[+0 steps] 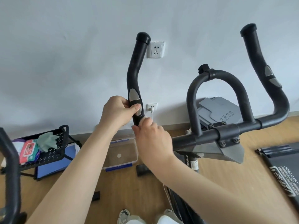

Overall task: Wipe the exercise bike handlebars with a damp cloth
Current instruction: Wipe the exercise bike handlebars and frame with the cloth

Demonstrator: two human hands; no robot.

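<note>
The left hand [119, 111] is clenched round the left handlebar [135, 75] at its silver sensor plate. The right hand [152, 138] sits just below at 5 o'clock, pinching a pale cloth [144, 119] against the bar — its long axis runs 12 to 6, so the unwiped length lies toward 12 o'clock.

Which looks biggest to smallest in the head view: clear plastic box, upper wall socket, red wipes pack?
1. clear plastic box
2. red wipes pack
3. upper wall socket
The last two look close; the socket sits farther back, so true sizes are unsure.
</note>
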